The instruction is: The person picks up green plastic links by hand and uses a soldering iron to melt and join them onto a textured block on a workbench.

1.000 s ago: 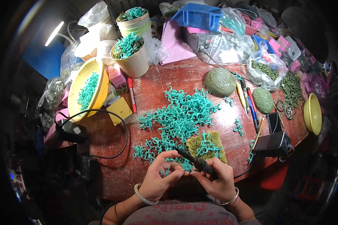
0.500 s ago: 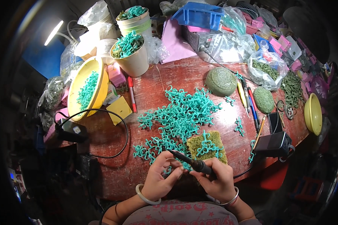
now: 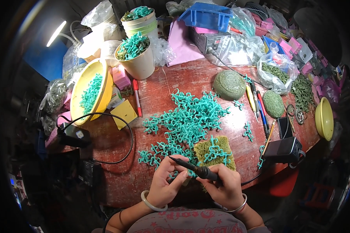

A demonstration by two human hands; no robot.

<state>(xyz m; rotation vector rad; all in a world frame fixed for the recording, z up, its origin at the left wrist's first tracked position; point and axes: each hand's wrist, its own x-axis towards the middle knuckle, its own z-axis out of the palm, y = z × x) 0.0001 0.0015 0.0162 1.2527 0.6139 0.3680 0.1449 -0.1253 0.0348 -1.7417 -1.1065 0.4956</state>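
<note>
My right hand (image 3: pixel 226 185) is closed round the dark handle of a soldering iron (image 3: pixel 196 168), whose tip points left, over the fingers of my left hand. Thumb and fingers of my left hand (image 3: pixel 168 182) are drawn together in a pinch; what lies between them is too small to make out. Just beyond the hands spreads a heap of small turquoise looped pieces (image 3: pixel 190 116). A mossy green square pad (image 3: pixel 225 144) carries a joined turquoise piece (image 3: pixel 214 150), close above my right hand.
On the left stand a tilted yellow basin (image 3: pixel 105 91), a white bucket (image 3: pixel 138 66) of turquoise pieces and a red pen (image 3: pixel 137 97). Right are a round green block (image 3: pixel 229 85), several pens, a black box with a display (image 3: pixel 282 149) and a yellow bowl (image 3: pixel 324 118). A black cable (image 3: pixel 131 143) loops left.
The soldering iron has shifted slightly left, its tip now over the left fingers. My left thumb has moved a little up and left. The heap and pad look unchanged.
</note>
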